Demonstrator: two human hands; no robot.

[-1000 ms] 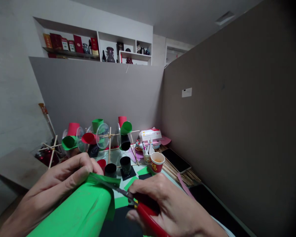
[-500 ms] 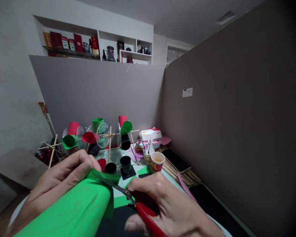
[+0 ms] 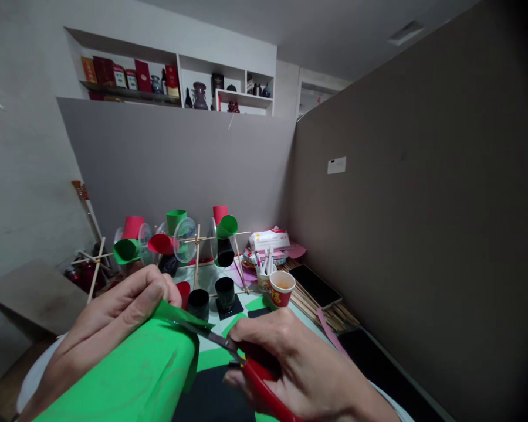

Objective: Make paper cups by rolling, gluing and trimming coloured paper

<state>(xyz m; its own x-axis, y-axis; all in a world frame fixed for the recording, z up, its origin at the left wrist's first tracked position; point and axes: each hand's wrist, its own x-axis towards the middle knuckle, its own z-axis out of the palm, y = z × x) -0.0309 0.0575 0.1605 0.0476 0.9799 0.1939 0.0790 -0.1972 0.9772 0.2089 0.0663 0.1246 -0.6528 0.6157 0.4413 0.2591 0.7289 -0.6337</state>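
My left hand pinches the upper edge of a large green paper sheet, which curls over toward me and bears faint drawn curves. My right hand is wrapped round red-handled scissors, its fingers in the loops. The scissor blades lie along the sheet's top edge just right of my left fingers, with a narrow green flap standing above them. Part of the blades is hidden by the paper. Under the scissors lies black paper.
Behind my hands stands a stick frame with clear discs and red, green and black paper cups. Black paper cylinders stand nearer. To the right are a paper cup, a cup of markers, a phone and wooden sticks.
The scissor handles have closed somewhat, with my right thumb nearer the fingers. The paper's hanging right edge has shifted slightly left. My left hand keeps its hold.
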